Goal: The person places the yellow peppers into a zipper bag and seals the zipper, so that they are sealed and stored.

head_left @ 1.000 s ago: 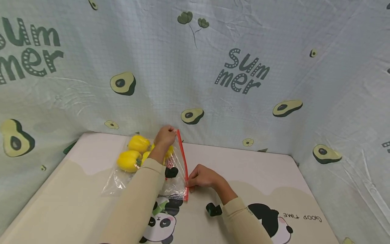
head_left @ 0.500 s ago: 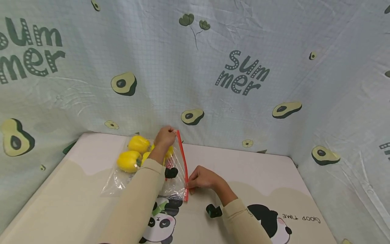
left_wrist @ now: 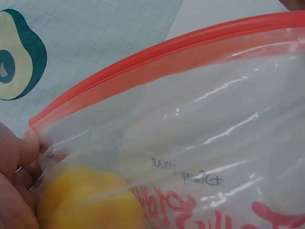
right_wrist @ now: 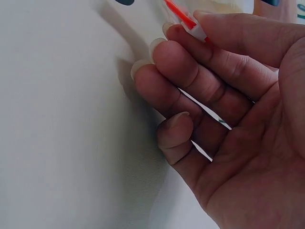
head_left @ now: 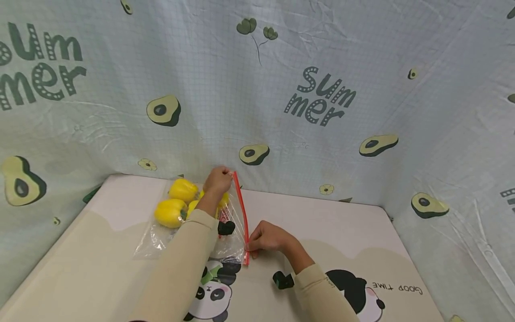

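Note:
A clear zip bag (head_left: 153, 241) with a red zip strip (head_left: 242, 205) lies on the table, several yellow bell peppers (head_left: 170, 213) inside it. At the strip's far end, my left hand (head_left: 217, 181) pinches the bag's corner. The left wrist view shows a bell pepper (left_wrist: 90, 200) through the film, beside that hand's fingers. Near the strip's close end is my right hand (head_left: 268, 236). In the right wrist view its thumb and index finger pinch a small white slider (right_wrist: 194, 31) on the strip, the other fingers loosely bent. My left forearm hides part of the bag.
The table (head_left: 297, 210) has a pale cover printed with pandas. A hanging cloth (head_left: 201, 112) with avocado prints rises behind it and along both sides. Small black devices (head_left: 283, 280) are at both wrists.
My right hand has slid slightly along the red strip toward its near end. The left hand keeps its hold on the far corner, and the bell peppers stay in place.

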`<state>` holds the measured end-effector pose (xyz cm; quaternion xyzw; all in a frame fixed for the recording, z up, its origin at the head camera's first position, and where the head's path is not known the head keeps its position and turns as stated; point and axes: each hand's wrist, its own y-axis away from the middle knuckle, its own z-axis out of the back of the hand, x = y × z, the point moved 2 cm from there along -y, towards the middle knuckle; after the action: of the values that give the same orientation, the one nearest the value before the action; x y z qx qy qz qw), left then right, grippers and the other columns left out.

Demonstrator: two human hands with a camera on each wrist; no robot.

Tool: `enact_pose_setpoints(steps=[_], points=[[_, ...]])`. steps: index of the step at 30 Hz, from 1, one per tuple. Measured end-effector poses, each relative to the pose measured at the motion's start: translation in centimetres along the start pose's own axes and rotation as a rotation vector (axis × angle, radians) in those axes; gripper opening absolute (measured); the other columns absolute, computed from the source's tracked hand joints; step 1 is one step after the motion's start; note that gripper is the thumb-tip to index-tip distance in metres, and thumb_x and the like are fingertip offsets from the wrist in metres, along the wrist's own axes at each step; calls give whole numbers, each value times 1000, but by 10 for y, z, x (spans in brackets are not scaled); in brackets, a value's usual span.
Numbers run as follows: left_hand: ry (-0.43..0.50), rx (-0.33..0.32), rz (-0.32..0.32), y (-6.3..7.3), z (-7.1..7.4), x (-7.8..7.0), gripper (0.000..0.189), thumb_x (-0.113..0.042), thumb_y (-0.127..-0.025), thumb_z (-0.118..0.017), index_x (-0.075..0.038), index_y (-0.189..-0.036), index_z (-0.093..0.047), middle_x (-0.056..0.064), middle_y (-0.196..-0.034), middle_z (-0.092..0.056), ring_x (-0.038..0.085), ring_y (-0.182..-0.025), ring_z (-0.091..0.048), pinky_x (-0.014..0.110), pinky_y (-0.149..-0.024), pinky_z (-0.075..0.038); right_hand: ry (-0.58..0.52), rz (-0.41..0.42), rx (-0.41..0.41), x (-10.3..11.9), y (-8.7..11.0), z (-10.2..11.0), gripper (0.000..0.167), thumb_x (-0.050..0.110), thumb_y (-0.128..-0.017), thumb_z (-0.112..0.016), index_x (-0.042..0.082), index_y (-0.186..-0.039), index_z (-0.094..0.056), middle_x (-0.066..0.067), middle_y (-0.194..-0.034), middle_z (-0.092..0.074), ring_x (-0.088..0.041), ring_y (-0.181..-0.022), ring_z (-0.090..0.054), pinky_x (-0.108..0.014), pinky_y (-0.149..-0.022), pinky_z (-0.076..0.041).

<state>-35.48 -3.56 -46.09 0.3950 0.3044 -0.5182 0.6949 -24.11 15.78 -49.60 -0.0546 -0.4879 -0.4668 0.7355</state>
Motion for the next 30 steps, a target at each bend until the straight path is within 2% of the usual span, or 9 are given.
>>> enact_pose_setpoints(steps=[10,20,30], points=[[-8,-5,-15,0,0,0,28,-36,-110,-49,-12,-114,-64,9,-110,-63,28,-101,-56,42,-96,-44,-15,17,15,-1,2,-2,24,15,-93,-73,-1,-76,-80,-2,-61,-66,-11,-57,-50,-22,-51,-35],[-49,-35,-40,-1,-2,-3,27,-36,-110,-49,-13,-115,-63,10,-114,-65,30,-104,-57,44,-99,-44,29,16,22,3,3,-3,23,16,-93,-73,2,-76,-80,-2,-60,-65,-11,-57,-51,-22,-52,-36],[-130,-11,-63,0,-3,-4,25,-27,-109,-48,-8,-115,-63,13,-113,-64,31,-100,-58,41,-90,-46,53,-14,26,3,7,-8,24,19,-94,-74,5,-75,-80,3,-60,-63,-10,-58,-51,-21,-52,-36]])
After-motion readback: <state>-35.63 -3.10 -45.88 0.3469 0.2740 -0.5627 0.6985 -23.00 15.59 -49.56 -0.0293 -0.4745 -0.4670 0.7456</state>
